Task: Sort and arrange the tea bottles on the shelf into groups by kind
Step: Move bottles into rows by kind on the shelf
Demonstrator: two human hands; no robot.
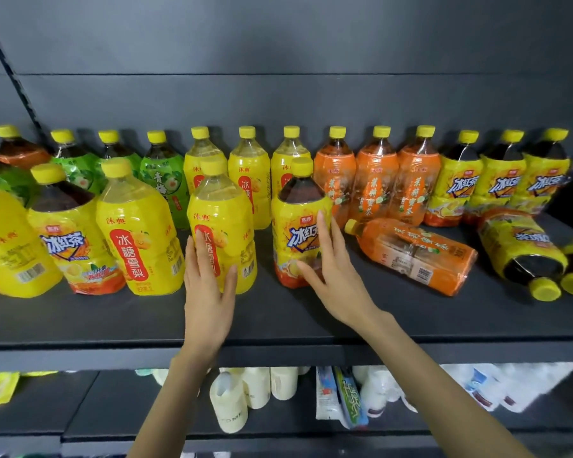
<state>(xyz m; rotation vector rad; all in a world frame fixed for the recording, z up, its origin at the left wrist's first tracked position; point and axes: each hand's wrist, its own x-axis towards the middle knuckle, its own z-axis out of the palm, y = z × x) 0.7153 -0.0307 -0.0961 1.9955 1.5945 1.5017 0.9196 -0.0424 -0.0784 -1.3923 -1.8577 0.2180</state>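
At shelf (113,319) front, the left hand (205,292) and right hand (334,279) touch pear bottle (225,206) and iced-tea bottle (298,219), fingers (194,256) straight; each should grip mid-body

Left hand (209,292), right hand (333,276) extended, fingers (325,239) straight.

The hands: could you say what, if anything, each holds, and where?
Nothing gripped: left hand touches the pear bottle label, right hand the iced-tea bottle label.

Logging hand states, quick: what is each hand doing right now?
Left hand: open, straight fingers resting on the yellow pear drink bottle.
Right hand: open, fingers touching the iced tea bottle.
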